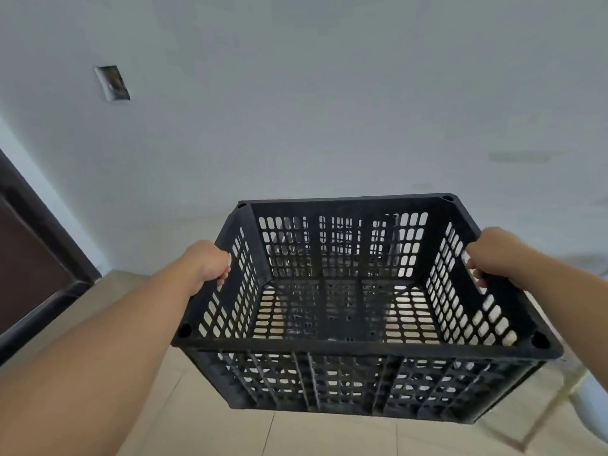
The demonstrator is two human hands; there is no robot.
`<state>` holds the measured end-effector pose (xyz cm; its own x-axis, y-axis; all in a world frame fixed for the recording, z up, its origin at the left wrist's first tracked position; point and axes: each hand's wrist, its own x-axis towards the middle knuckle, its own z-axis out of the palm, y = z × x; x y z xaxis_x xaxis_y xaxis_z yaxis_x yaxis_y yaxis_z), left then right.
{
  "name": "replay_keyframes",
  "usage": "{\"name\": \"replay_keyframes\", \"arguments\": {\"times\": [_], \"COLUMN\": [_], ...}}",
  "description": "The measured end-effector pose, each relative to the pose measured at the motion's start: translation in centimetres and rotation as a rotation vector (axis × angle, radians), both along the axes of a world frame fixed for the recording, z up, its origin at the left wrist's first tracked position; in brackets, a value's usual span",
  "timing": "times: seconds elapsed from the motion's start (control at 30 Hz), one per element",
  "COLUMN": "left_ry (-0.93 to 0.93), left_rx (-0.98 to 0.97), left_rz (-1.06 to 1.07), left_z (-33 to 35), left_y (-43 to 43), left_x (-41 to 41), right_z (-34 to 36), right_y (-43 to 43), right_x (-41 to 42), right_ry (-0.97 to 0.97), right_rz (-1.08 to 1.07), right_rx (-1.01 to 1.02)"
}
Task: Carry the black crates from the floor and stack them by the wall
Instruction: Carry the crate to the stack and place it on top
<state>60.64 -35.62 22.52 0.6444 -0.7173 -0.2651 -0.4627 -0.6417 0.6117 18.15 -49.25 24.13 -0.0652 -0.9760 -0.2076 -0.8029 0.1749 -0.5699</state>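
Black crate (358,311) is hanging in the air, off the tiled floor (230,432), held out in front of the person with both arms stretched forward. It is sitting upright, open side up, nothing inside; floor tiles are showing through the slotted bottom.

Left hand (209,263) is gripping the crate's left short side at the handle cutout, grip clamped on the rim, fingertips (223,278) poking through to the inside. Right hand (490,250) is doing the same on the right short side, grip clamped on that rim, fingers curling in through the opening.

Crate is sitting level-ish, right side slightly nearer the camera. White wall (329,110) is facing straight ahead beyond the crate, near it but not touching as far as I can see. An open recessed box (112,83) is showing high on the wall, upper left. Dark door frame (36,258) is running along the left edge. A pale rounded object at the far right edge is too cropped to identify.
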Motion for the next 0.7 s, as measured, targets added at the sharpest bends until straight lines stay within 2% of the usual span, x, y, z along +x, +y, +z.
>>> {"name": "replay_keyframes", "arguments": {"times": [0.23, 0.7], "left_ry": [-0.029, 0.107], "left_rx": [-0.024, -0.072], "left_rz": [0.007, -0.174], "left_z": [2.7, 1.8], "left_y": [-10.4, -32.5], "left_x": [3.7, 14.6], "right_z": [2.3, 0.5], "right_y": [-10.3, -26.5], "right_x": [4.1, 13.2], "right_ry": [-0.036, -0.1], "right_rz": [0.015, -0.243], "right_rx": [-0.012, -0.042]}}
